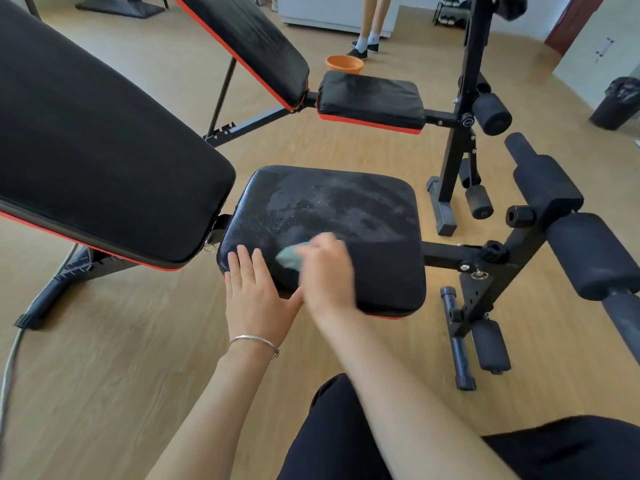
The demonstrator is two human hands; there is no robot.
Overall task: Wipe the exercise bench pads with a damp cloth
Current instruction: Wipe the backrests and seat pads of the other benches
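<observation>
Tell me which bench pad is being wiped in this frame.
The near bench's flat seat pad: the pale green cloth is pressed on it. The far seat pad, near backrest and far backrest have no cloth on them.

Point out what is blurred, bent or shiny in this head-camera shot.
Head view: the right hand and its cloth are smeared by motion; the left hand is sharp; the wide lens bends the floor; a dull sheen lies on the seat pad.
</observation>
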